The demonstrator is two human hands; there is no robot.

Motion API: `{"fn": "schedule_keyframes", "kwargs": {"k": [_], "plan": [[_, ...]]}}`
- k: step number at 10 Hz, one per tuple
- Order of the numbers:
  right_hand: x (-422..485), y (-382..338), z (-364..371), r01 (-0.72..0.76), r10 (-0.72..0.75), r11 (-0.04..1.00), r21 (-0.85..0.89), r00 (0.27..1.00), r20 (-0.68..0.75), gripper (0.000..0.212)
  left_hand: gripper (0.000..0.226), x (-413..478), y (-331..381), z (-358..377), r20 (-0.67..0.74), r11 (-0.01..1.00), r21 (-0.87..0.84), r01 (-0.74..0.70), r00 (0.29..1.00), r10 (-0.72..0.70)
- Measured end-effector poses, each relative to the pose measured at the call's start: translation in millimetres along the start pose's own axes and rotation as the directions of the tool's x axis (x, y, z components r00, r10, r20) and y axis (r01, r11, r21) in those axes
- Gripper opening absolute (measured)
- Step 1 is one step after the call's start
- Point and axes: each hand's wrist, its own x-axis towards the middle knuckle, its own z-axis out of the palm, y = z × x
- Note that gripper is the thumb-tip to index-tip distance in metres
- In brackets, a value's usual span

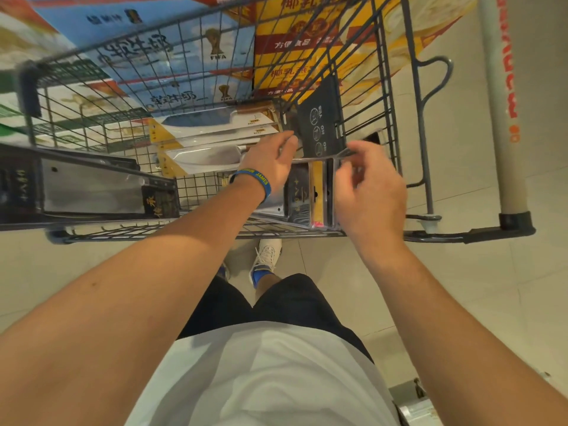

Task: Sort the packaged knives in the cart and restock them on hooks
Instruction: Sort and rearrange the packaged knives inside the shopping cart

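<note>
Both my hands reach into a grey wire cart. My left hand, with a blue wristband, pinches the left edge of a dark packaged knife card that stands tilted against the cart's right wall. My right hand pinches the card's near right corner. Under my hands lie more packaged knives in black and yellow packs. A stack of cleavers in yellow-and-white packs lies in the cart's middle. A large black-boxed cleaver lies on the cart's near left ledge.
Cartons with blue, yellow and green print stand beyond and to the left of the cart. A pale pillar with red lettering rises at the right. My legs and white shoe are on the tiled floor below the cart.
</note>
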Motion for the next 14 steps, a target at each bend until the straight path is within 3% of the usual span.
{"fn": "schedule_keyframes", "kwargs": {"k": [1, 2, 3, 4, 5, 6, 7, 8, 9, 10, 11, 12, 13, 14], "plan": [[14.5, -36.9, 48.0, 0.081, -0.096, 0.992, 0.096, 0.982, 0.166, 0.025, 0.037, -3.4, -36.6, -25.9, -0.074, 0.983, -0.059, 0.174, 0.981, -0.178], [18.0, -57.0, 87.6, 0.065, -0.109, 0.987, 0.148, 0.944, 0.312, 0.021, 0.035, -3.4, -70.9, -44.2, -0.073, 0.942, -0.100, 0.321, 0.942, -0.328], [21.6, -73.3, 154.5, -0.143, 0.070, 0.987, 0.078, 0.808, 0.585, 0.024, 0.030, 6.2, -122.1, -66.9, 0.012, 0.764, -0.345, 0.545, 0.817, -0.577], [25.0, -74.4, 194.6, -0.383, 0.258, 0.923, 0.023, 0.662, 0.704, 0.029, 0.022, 16.1, -147.0, -75.7, 0.138, 0.543, -0.534, 0.647, 0.701, -0.700], [46.7, -79.6, 245.5, -0.614, 0.356, 0.788, 0.047, 0.516, 0.779, 0.035, 0.023, 30.9, -178.0, -80.2, 0.277, 0.274, -0.670, 0.690, 0.575, -0.770], [68.6, -82.4, 267.6, -0.610, 0.426, 0.792, -0.023, 0.525, 0.737, 0.034, 0.012, 44.2, -192.3, -75.1, 0.326, 0.137, -0.748, 0.649, 0.539, -0.777], [109.1, -72.4, 301.1, -0.293, 0.363, 0.930, -0.224, 0.624, 0.692, 0.018, 0.024, 69.0, -206.1, -61.6, 0.411, -0.119, -0.835, 0.537, 0.466, -0.784], [124.6, -63.2, 322.6, -0.058, 0.298, 0.938, -0.343, 0.643, 0.706, 0.018, 0.008, 92.2, -212.1, -54.4, 0.450, -0.216, -0.850, 0.481, 0.448, -0.772], [153.4, -47.4, 347.0, 0.270, 0.183, 0.843, -0.465, 0.670, 0.720, 0.036, 0.015, 120.8, -224.5, -36.7, 0.463, -0.293, -0.865, 0.408, 0.421, -0.780], [162.1, -38.3, 356.9, 0.479, 0.030, 0.761, -0.436, 0.646, 0.763, 0.053, 0.026, 128.0, -234.7, -27.6, 0.408, -0.239, -0.882, 0.407, 0.405, -0.818], [179.6, -30.0, 368.1, 0.730, -0.011, 0.550, -0.405, 0.492, 0.871, 0.101, 0.049, 133.8, -237.5, -26.5, 0.491, -0.373, -0.863, 0.341, 0.391, -0.778], [194.0, -27.0, 374.3, 0.764, -0.011, 0.477, -0.434, 0.500, 0.866, 0.115, 0.059, 136.0, -242.2, -24.9, 0.527, -0.398, -0.843, 0.363, 0.404, -0.748], [194.7, -16.0, 379.9, 0.807, -0.102, 0.372, -0.460, 0.528, 0.843, 0.109, 0.054, 136.4, -253.9, -13.7, 0.494, -0.365, -0.861, 0.355, 0.406, -0.769], [196.6, -9.3, 380.7, 0.804, -0.127, 0.381, -0.457, 0.535, 0.835, 0.108, 0.043, 135.8, -257.3, -9.2, 0.459, -0.336, -0.877, 0.343, 0.397, -0.795]]}}
